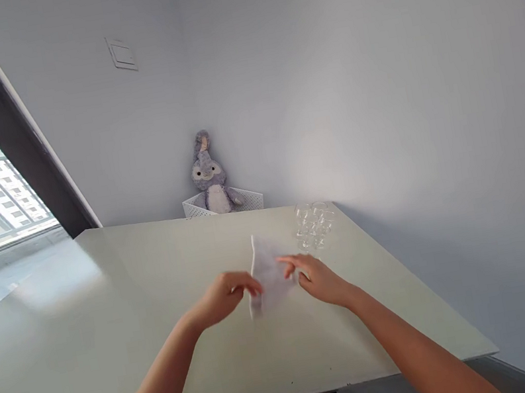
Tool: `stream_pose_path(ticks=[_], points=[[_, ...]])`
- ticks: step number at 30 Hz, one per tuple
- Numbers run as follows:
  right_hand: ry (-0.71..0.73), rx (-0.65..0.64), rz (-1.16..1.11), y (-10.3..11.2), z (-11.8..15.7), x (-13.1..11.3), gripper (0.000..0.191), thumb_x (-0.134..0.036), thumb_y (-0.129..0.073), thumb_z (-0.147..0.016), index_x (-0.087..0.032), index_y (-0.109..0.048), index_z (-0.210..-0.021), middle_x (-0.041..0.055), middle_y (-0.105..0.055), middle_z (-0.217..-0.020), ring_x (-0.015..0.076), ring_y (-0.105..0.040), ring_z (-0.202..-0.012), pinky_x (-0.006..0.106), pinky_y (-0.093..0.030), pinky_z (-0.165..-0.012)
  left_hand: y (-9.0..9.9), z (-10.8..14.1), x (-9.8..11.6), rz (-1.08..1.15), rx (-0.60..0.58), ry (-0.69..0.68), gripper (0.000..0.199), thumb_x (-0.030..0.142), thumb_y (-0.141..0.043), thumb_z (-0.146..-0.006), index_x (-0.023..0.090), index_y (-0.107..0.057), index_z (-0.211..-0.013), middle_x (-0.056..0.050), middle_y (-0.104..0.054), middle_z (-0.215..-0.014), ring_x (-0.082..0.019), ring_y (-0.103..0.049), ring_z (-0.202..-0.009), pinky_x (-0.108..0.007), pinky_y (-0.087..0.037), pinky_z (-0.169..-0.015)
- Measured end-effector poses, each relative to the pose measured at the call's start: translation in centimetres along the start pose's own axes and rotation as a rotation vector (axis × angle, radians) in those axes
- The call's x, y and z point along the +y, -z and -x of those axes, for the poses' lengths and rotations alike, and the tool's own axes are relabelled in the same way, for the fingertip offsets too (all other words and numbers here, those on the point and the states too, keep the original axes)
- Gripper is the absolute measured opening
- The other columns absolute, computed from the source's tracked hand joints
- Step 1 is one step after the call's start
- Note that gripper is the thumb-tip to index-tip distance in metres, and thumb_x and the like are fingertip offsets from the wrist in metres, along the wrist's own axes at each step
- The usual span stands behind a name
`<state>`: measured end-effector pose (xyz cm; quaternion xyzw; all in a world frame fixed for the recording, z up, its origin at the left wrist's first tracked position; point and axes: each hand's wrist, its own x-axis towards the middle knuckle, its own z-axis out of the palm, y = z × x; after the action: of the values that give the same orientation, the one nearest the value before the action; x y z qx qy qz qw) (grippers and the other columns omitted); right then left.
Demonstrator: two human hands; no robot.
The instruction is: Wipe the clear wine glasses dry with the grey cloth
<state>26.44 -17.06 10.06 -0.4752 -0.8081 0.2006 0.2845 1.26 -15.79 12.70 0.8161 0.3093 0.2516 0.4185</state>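
One white cloth (270,274) lies mid-table; fingers hide parts of its left and right sides, and its blurred surface shows no readable writing. The left hand (231,292) is at its left edge, the right hand (319,277) over its right side, the two apart; whether either grips it, I cannot tell. Beyond, to the far right of the table (128,326), stand clear glasses (314,222), overlapping too much to count. One plush toy (210,178) sits in one white basket (250,200), its base hidden behind the far edge.
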Motion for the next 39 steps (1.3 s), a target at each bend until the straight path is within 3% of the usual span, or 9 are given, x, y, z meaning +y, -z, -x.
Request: stream_pose_path(ticks=[3,7,10,14,17,23,29,34,39], points=[[-0.209,-0.094,-0.084,-1.2,1.6,2.3,0.046,-0.008,-0.03,-0.076,-0.027,-0.054,-0.11,-0.0011,-0.063,-0.083,0.014,-0.057,-0.071,0.029,-0.046,-0.064,-1.2,1.6,-2.5,0.026,-0.111,0.19,0.038,0.011,-0.032,-0.072,0.021,-0.064,-0.089,-0.002,-0.065,-0.086,-0.014,-0.059,-0.074,-0.025,-0.044,-0.066],[-0.177,0.083,0.015,-3.5,1.5,1.7,0.036,-0.012,-0.032,-0.079,-0.021,-0.058,-0.102,0.0032,-0.062,-0.091,0.0148,-0.057,-0.08,0.03,-0.046,-0.073,-1.7,0.3,-5.7,-0.076,0.193,0.343,0.033,0.022,-0.032,-0.077,0.023,-0.061,-0.093,-0.001,-0.065,-0.088,-0.014,-0.059,-0.073,-0.024,-0.043,-0.06],[-0.031,0.051,0.175,-6.6,1.2,-0.1,0.034,-0.021,-0.037,-0.083,-0.018,-0.054,-0.113,0.0086,-0.057,-0.111,0.0198,-0.05,-0.102,0.035,-0.04,-0.087,-1.6,-1.2,-7.3,-0.173,0.372,0.409,0.032,0.026,-0.031,-0.079,0.025,-0.059,-0.095,0.0,-0.064,-0.085,-0.013,-0.058,-0.07,-0.023,-0.042,-0.057],[-0.037,-0.131,0.365,-10.3,0.4,0.6,0.045,-0.039,-0.036,-0.086,-0.013,-0.047,-0.121,0.0163,-0.043,-0.128,0.0306,-0.037,-0.118,0.044,-0.031,-0.095,-2.2,-1.3,-8.2,-0.26,0.461,0.329,0.031,0.025,-0.031,-0.08,0.024,-0.058,-0.095,0.001,-0.063,-0.081,-0.011,-0.055,-0.063,-0.022,-0.041,-0.056],[-0.136,-0.117,0.442,-10.8,-1.9,3.5,0.042,-0.036,-0.035,-0.087,-0.012,-0.047,-0.12,0.0164,-0.037,-0.133,0.0306,-0.028,-0.125,0.044,-0.025,-0.099,-3.8,-0.5,-7.9,-0.288,0.479,0.135,0.03,0.022,-0.029,-0.082,0.021,-0.057,-0.095,-0.001,-0.061,-0.079,-0.01,-0.051,-0.058,-0.022,-0.04,-0.057],[-0.328,-0.119,0.494,-9.1,-9.1,8.3,0.042,-0.036,-0.03,-0.088,-0.016,-0.04,-0.123,0.0106,-0.026,-0.14,0.0251,-0.017,-0.129,0.045,-0.013,-0.102,-7.3,0.2,-7.4,-0.379,0.277,-0.32,0.03,0.011,-0.031,-0.079,0.019,-0.057,-0.092,-0.004,-0.06,-0.073,-0.011,-0.055,-0.061,-0.022,-0.04,-0.058],[-0.404,-0.208,0.487,-10.3,-16.1,9.4,0.052,-0.041,-0.017,-0.089,-0.017,-0.023,-0.135,0.0115,-0.012,-0.145,0.0297,-0.007,-0.131,0.055,-0.005,-0.098,-8.9,0.4,-7.1,-0.405,0.033,-0.467,0.025,0.026,-0.037,-0.08,0.019,-0.055,-0.096,-0.002,-0.058,-0.06,-0.011,-0.05,-0.047,-0.023,-0.035,-0.047],[-0.264,-0.284,0.438,-14.2,-21.1,5.7,0.056,-0.044,-0.018,-0.088,-0.015,-0.021,-0.136,0.0133,-0.011,-0.145,0.0317,-0.006,-0.13,0.054,-0.005,-0.099,-10.7,0.6,-7.8,-0.418,-0.129,-0.533,0.035,0.049,-0.039,-0.08,0.021,-0.06,-0.077,0.0,-0.059,-0.055,-0.01,-0.05,-0.045,-0.024,-0.031,-0.042],[-0.025,-0.407,0.364,-20.1,-23.1,-1.5,0.057,-0.052,-0.024,-0.085,-0.025,-0.025,-0.135,0.0038,-0.012,-0.146,0.0247,-0.007,-0.132,0.046,-0.005,-0.104,-11.7,0.6,-8.8,-0.46,-0.217,-0.553,0.02,0.034,-0.046,-0.079,0.022,-0.062,-0.082,-0.001,-0.065,-0.065,-0.014,-0.057,-0.056,-0.024,-0.039,-0.052]])
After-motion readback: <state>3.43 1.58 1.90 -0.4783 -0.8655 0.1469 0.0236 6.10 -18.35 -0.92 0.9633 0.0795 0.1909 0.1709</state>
